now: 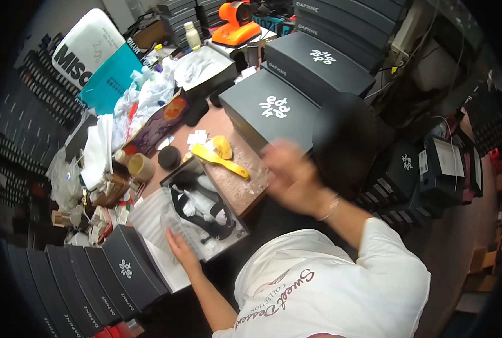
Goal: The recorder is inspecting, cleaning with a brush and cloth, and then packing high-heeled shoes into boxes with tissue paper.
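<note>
An open shoebox (227, 201) lies at the near edge of the table, with a pair of black shoes (222, 228) and white stuffing paper inside. A translucent foam sheet (155, 217) hangs over its left side. My left hand (182, 249) rests against the foam and the box's near-left side, its fingers stretched out. To the right of the box, my right hand (293, 177) is raised over the table's edge; motion smears its fingers. Between the hands, farther back, lie a yellow-handled brush (222, 161) and a yellow sponge (223, 146).
Dark closed shoeboxes (273, 107) are stacked at the back right. More boxes (121, 265) stand in a row at the near left. A black round lid (169, 158), a jar (141, 167) and a bin of crumpled plastic (155, 96) crowd the left. An orange device (235, 25) stands behind.
</note>
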The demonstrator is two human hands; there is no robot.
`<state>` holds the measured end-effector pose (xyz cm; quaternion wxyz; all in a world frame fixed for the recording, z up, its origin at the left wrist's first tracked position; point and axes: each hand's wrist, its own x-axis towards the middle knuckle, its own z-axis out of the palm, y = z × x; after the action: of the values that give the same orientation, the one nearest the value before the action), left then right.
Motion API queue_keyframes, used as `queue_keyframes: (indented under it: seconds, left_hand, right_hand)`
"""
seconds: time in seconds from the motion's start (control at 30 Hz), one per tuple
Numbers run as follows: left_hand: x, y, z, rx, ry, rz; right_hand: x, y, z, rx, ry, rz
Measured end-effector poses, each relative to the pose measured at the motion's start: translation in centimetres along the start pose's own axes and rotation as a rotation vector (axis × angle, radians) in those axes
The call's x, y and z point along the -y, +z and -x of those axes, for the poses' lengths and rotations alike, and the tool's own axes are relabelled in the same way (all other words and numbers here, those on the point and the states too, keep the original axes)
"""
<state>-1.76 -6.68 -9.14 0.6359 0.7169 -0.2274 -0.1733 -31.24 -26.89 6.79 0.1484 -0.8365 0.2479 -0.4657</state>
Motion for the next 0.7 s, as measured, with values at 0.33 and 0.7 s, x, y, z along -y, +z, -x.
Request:
queue_keyframes:
  seconds: [0.33, 0.7]
  left_hand:
    - [2.0, -0.1, 1.3, 0.154, -0.005, -0.264]
    - [2.9, -0.7, 1.2, 0.088, 0.133, -0.358]
  right_hand:
    - [-20.1, -14.2, -1.8, -0.744, 1.004, -0.679]
    - [-13.4, -13.0, -1.5, -0.727, 1.041, -1.085]
